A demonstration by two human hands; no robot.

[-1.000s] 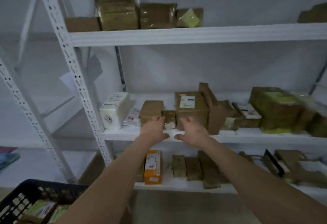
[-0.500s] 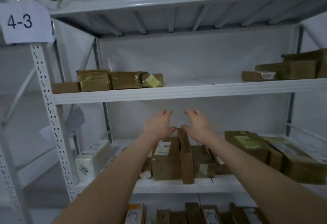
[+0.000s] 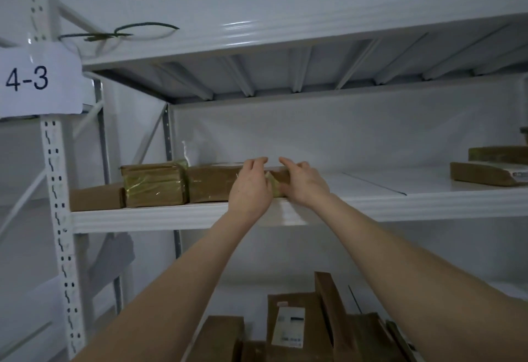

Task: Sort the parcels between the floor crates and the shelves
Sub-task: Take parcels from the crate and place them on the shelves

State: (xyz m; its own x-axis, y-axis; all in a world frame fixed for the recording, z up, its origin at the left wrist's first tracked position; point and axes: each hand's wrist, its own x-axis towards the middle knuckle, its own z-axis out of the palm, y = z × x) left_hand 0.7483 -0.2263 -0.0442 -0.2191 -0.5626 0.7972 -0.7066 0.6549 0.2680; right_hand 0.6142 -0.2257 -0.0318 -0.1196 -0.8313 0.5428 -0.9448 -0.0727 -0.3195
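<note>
The grip is a two-handed one. The left hand (image 3: pixel 250 187) and right hand (image 3: pixel 304 186) stand palm-inward on either side of a small parcel (image 3: pixel 276 186), with their fingers (image 3: pixel 257 163) nearly straight and reaching up past its top edge. Neither hand wraps round it, and the thumbs are hidden, so I cannot tell whether the palms already press its sides or only bracket it. Taking it from both flanks looks deliberate: the parcel sits above shoulder height, where one hand reaching up would have little control, and two palms keep it square while it slides. It rests at the front lip of the upper shelf (image 3: pixel 171 216), its greenish tape just visible between the hands. It lies touching or just beside a longer brown parcel (image 3: pixel 211 183) to its left. Past that come a tape-wrapped parcel (image 3: pixel 154 186) and a flat carton (image 3: pixel 95 198), all butted into one row against the upright post (image 3: pixel 57 190). That packing probably saves shelf room and keeps the fronts readable from below. To the right the shelf board is bare up to a few flat parcels (image 3: pixel 485 171) at the far end. A paper tag reading 4-3 (image 3: pixel 27 78) on the post marks the bay, which likely governs what belongs here. More parcels (image 3: pixel 288 324) stand on the shelf below, some upright and leaning. No floor crate is in view. My judgement is that this parcel is either being lifted out or nudged into line.
</note>
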